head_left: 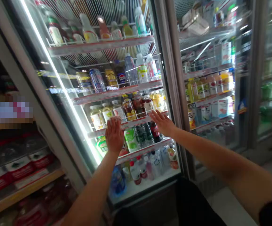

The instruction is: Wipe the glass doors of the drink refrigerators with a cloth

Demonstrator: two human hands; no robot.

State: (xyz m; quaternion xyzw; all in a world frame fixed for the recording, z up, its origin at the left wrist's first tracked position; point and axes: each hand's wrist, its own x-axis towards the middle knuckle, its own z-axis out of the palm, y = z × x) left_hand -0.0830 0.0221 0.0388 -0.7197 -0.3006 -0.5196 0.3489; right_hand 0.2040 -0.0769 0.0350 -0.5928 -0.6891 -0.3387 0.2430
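Both of my hands reach up in front of a lit drinks fridge, at the edge of its third shelf (pixel 138 121). My left hand (pixel 114 135) has its fingers stretched upward, close together, before the shelf edge, partly hiding the drinks behind. Spread fingers show on my right hand (pixel 163 123), near the shelf's right end. Just above are dark tea bottles (pixel 128 106) and pale-labelled bottles (pixel 97 116). Below the hands stand a green-labelled bottle (pixel 131 139) and several dark bottles. Whether my fingers touch the shelf or glass I cannot tell.
A metal upright (pixel 173 78) divides this fridge from another stocked fridge (pixel 208 84) on the right. Higher shelves hold cans (pixel 97 80) and bottles; red-capped bottles (pixel 135 172) stand at the bottom. At left is a wooden-edged shelf (pixel 25 191) with red packs.
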